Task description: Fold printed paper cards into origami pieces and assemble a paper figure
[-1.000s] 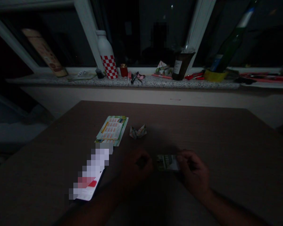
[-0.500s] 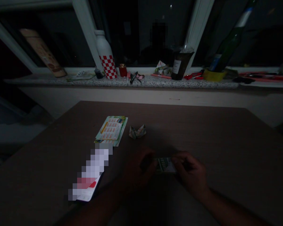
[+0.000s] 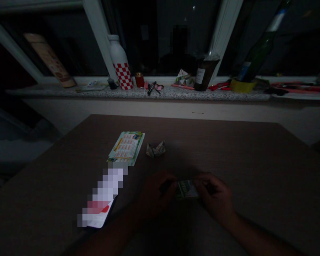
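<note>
A small folded piece of printed paper (image 3: 187, 189), green and white, is pinched at both ends between my hands above the table's near part. My left hand (image 3: 160, 190) closes on its left edge, thumb against fingers. At the opposite edge, the thumb and fingers of my right hand (image 3: 216, 193) grip it too. Dim light hides the finer folds. Just beyond my hands stands a folded paper figure (image 3: 155, 149) with two raised points. To its left lies a stack of printed paper sheets (image 3: 126, 146).
A lit phone (image 3: 100, 217), partly blurred out, lies left of my left forearm on the brown table (image 3: 218, 142). Along the granite windowsill (image 3: 96, 93) stand a red-checked white bottle (image 3: 122, 71), a dark plastic cup (image 3: 201, 76) and a green glass bottle (image 3: 258, 53).
The paper between my hands has tilted slightly, showing a little more of its printed face. Both hands have barely moved, and the other things stay in place.
</note>
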{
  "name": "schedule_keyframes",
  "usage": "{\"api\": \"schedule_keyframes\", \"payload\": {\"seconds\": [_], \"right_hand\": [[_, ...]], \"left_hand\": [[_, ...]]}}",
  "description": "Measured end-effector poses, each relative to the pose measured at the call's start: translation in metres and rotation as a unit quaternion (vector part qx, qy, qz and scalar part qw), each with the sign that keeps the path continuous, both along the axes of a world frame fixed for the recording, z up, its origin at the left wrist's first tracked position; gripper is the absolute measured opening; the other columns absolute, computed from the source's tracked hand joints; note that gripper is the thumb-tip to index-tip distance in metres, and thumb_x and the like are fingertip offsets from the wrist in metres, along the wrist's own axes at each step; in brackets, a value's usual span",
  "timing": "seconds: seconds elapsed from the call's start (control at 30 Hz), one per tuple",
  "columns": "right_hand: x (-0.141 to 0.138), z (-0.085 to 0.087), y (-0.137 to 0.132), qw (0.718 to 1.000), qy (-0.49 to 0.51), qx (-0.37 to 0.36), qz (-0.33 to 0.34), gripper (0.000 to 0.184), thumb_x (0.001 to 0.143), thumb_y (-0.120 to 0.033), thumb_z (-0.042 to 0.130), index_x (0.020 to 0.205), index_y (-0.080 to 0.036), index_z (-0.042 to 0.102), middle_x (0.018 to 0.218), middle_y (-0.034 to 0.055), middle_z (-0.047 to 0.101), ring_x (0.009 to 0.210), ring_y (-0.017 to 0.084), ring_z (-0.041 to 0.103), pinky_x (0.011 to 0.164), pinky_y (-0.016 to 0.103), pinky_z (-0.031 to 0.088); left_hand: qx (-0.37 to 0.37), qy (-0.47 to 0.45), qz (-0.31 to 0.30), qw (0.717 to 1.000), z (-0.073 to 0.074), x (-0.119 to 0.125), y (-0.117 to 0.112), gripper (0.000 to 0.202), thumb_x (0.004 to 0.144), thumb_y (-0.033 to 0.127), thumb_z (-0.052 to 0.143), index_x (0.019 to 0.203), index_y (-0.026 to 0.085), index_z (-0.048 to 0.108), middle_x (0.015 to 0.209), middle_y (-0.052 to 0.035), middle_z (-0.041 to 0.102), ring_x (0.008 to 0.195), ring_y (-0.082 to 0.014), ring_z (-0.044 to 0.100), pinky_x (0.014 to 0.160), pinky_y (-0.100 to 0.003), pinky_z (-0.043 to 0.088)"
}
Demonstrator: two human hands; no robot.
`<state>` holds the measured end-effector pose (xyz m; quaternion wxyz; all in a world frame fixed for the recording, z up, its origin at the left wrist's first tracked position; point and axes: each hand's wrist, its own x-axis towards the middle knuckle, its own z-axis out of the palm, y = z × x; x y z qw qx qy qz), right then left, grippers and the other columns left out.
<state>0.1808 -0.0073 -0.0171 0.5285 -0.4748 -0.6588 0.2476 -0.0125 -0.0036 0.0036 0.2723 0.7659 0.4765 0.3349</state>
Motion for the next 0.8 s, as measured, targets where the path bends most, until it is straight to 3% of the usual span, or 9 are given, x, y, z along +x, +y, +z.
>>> {"api": "schedule_keyframes", "payload": {"seconds": [0.27, 0.63, 0.8], "right_hand": [[-0.0004, -0.0011, 0.0008, 1.0, 0.011, -0.001, 0.011, 0.009, 0.082, -0.022, 0.059, 0.075, -0.019, 0.064, 0.057, -0.0012, 0.061, 0.049, 0.012, 0.058, 0.045, 0.02, 0.046], [-0.0007, 0.0008, 0.0011, 1.0, 0.006, 0.003, 0.008, 0.009, 0.081, -0.021, 0.06, 0.074, -0.019, 0.064, 0.056, -0.0008, 0.063, 0.048, 0.012, 0.058, 0.044, 0.02, 0.047], [-0.0004, 0.0008, 0.0012, 1.0, 0.008, 0.002, 0.018, 0.009, 0.081, -0.021, 0.059, 0.075, -0.019, 0.064, 0.058, -0.0004, 0.064, 0.049, 0.012, 0.059, 0.044, 0.019, 0.047]], "left_hand": [[-0.004, -0.007, -0.029, 1.0, 0.0006, -0.0021, -0.0013, 0.014, 0.087, 0.024, 0.051, 0.089, 0.018, 0.063, 0.08, -0.0022, 0.066, 0.072, -0.015, 0.061, 0.066, -0.026, 0.046], [0.028, -0.014, -0.011, 0.999, -0.0019, -0.0023, -0.0039, 0.016, 0.086, 0.021, 0.054, 0.1, 0.02, 0.061, 0.088, -0.002, 0.069, 0.08, -0.0153, 0.064, 0.072, -0.026, 0.047], [0.028, -0.008, -0.034, 0.999, -0.0006, -0.0018, -0.0007, 0.014, 0.087, 0.019, 0.05, 0.092, 0.019, 0.063, 0.083, -0.002, 0.068, 0.075, -0.0143, 0.063, 0.07, -0.025, 0.047]]}}
